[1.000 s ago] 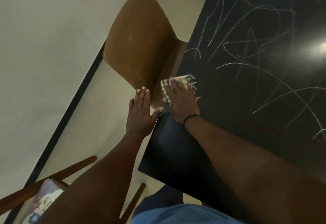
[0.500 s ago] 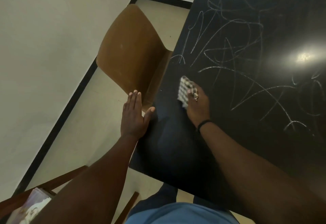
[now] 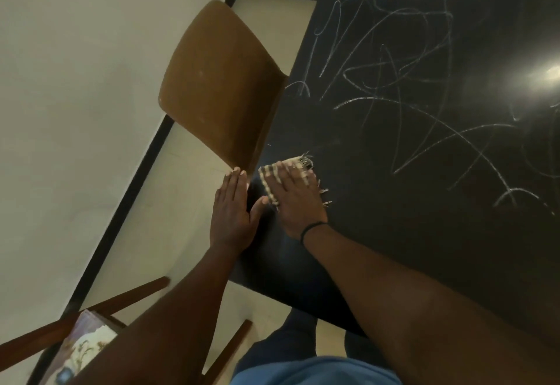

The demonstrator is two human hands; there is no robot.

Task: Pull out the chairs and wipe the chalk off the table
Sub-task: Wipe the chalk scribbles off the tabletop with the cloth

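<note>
The black table [image 3: 424,233] carries white chalk scribbles [image 3: 409,96] over its far and right parts; the near left corner looks wiped. My right hand [image 3: 295,202] lies flat on a checked, frayed cloth [image 3: 291,169], pressing it to the table near the left edge. My left hand [image 3: 231,212] rests with straight fingers against that edge, thumb on the tabletop. A brown chair [image 3: 221,81] stands at the table's left side, its back towards the wall, its seat tucked partly under the table.
A cream wall with a black skirting strip [image 3: 121,212] runs close along the left. Dark wooden legs [image 3: 85,315] of another piece of furniture and a patterned cushion [image 3: 81,345] sit at the bottom left. My blue-clad legs [image 3: 303,366] stand at the table's near corner.
My right hand has swept the cloth back to the left edge after a stroke out to the right. My left hand has stayed on the edge.
</note>
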